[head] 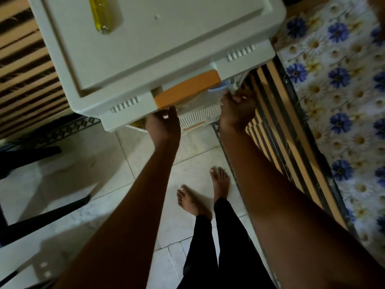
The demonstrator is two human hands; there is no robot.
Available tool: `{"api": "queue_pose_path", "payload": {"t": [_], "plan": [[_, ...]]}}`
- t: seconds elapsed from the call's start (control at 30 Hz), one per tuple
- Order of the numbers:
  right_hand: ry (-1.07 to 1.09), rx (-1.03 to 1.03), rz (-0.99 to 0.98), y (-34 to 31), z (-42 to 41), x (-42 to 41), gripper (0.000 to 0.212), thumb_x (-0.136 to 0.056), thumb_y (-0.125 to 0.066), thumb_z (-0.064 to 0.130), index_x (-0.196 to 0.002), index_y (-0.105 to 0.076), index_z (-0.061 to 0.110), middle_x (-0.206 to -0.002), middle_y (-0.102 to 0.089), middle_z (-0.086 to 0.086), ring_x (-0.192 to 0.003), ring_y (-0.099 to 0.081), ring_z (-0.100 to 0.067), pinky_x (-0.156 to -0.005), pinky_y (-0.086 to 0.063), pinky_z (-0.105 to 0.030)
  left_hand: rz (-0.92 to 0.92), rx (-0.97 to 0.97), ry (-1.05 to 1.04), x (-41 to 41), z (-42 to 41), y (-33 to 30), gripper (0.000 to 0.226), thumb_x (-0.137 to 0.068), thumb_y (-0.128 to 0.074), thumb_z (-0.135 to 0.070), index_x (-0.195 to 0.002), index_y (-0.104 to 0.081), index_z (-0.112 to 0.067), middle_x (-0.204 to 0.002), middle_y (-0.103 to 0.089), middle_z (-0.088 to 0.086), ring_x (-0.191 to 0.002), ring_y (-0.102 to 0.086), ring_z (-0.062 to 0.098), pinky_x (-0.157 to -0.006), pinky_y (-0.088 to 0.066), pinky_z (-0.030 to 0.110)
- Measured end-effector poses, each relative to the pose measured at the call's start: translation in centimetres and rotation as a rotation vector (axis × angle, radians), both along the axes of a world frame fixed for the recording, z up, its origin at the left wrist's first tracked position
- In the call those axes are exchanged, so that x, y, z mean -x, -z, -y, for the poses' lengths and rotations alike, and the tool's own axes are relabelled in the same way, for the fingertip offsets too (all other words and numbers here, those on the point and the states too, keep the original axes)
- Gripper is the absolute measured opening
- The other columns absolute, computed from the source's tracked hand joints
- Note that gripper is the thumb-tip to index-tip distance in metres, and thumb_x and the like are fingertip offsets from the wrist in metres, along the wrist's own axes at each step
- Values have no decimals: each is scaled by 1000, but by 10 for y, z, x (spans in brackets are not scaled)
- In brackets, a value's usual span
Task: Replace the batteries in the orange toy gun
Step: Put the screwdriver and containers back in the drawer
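Note:
I look down on a white plastic drawer cabinet [129, 65]. A yellow-handled screwdriver [100, 15] lies on its top at the back left. The top drawer has an orange handle [187, 90] and stands pulled out a little. My left hand [163, 126] grips the drawer front just below the orange handle, thumb against it. My right hand [237, 109] holds the drawer's right corner, fingers curled next to a light blue piece [218, 87]. No orange toy gun or batteries are in view.
A bed with a blue-flowered sheet [337, 84] and a striped wooden frame [277, 126] runs along the right. Striped wood [25, 65] lies to the left of the cabinet. Black chair legs [41, 217] cross the pale tiled floor [104, 167]. My bare feet [204, 190] stand below the drawer.

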State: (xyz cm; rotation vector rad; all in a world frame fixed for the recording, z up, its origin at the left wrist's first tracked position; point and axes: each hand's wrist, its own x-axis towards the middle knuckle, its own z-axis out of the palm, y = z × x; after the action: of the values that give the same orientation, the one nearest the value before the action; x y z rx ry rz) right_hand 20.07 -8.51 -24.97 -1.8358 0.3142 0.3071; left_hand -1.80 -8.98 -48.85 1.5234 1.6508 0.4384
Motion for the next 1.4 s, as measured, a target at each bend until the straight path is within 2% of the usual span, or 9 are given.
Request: {"api": "queue_pose_path", "payload": {"t": [0.07, 0.17, 0.5, 0.67, 0.87, 0.97, 1.1, 1.23, 1.4], "plan": [[-63, 17, 34, -19, 16, 12, 22, -84, -77, 1, -103, -66, 2, -91, -70, 2, -84, -69, -3, -85, -60, -28, 82, -96, -18, -71, -55, -197, 30, -94, -76, -24, -123, -71, -26, -113, -77, 8, -99, -76, 26, -87, -62, 40], [-208, 50, 167, -61, 41, 37, 17, -89, -74, 1, -104, -68, 4, -96, -69, 8, -83, -64, 10, -75, -53, -10, 267, -137, 132, -76, -49, -330, 13, -96, -66, -3, -106, -74, -7, -103, -77, -1, -91, -75, 13, -81, -63, 29], [-484, 48, 781, -168, 34, 42, 10, -96, -68, 5, -104, -70, -1, -102, -69, -12, -95, -66, -24, -81, -56, -40, 296, -533, 290, -72, -33, -434, 7, -98, -67, 0, -98, -69, -7, -91, -69, 3, -82, -65, 6, -77, -52, 20], [-649, 161, 991, -169, 2, 14, 20, -97, -65, 8, -113, -73, -1, -116, -69, -16, -111, -64, -32, -91, -55, -47, 104, -710, 240, -95, -93, -452, 20, -95, -67, -10, -114, -66, -3, -111, -63, 13, -98, -62, 19, -80, -52, 25], [-713, 170, 1062, -156, -5, 3, 18, -101, -63, 10, -106, -76, -1, -115, -71, -15, -109, -63, -30, -94, -52, -45, -164, -554, 216, -117, -154, -456, 39, -97, -65, -20, -130, -57, -2, -133, -55, 19, -123, -53, 34, -92, -37, 26], [-719, 133, 1083, -152, -2, 6, 21, -102, -62, 7, -112, -74, -5, -118, -70, -17, -113, -63, -32, -98, -52, -45, -263, -486, 206, -123, -176, -460, 27, -99, -60, -15, -121, -64, 0, -127, -62, 19, -117, -57, 32, -78, -28, 16], [-774, 141, 1100, -146, 3, 6, 26, -102, -62, 7, -123, -70, -7, -126, -68, -20, -121, -60, -35, -103, -50, -48, -203, -433, 196, -118, -175, -461, 20, -97, -58, -7, -94, -76, 1, -89, -71, 10, -81, -65, 21, -73, -52, 31], [-907, 210, 1093, -149, 12, -1, 34, -105, -56, 14, -134, -64, -3, -138, -63, -17, -128, -54, -33, -111, -44, -44, -20, -446, 174, -90, -114, -454, 21, -105, -58, -23, -109, -77, -14, -101, -74, 4, -81, -70, 18, -76, -62, 40], [-927, 222, 1150, -143, 16, -6, 35, -103, -53, 4, -136, -62, -4, -141, -61, -19, -130, -55, -36, -113, -42, -45, 174, -295, 127, -47, -2, -445, 13, -102, -66, -17, -112, -75, -16, -101, -68, -3, -80, -65, 8, -65, -51, 16]]}}
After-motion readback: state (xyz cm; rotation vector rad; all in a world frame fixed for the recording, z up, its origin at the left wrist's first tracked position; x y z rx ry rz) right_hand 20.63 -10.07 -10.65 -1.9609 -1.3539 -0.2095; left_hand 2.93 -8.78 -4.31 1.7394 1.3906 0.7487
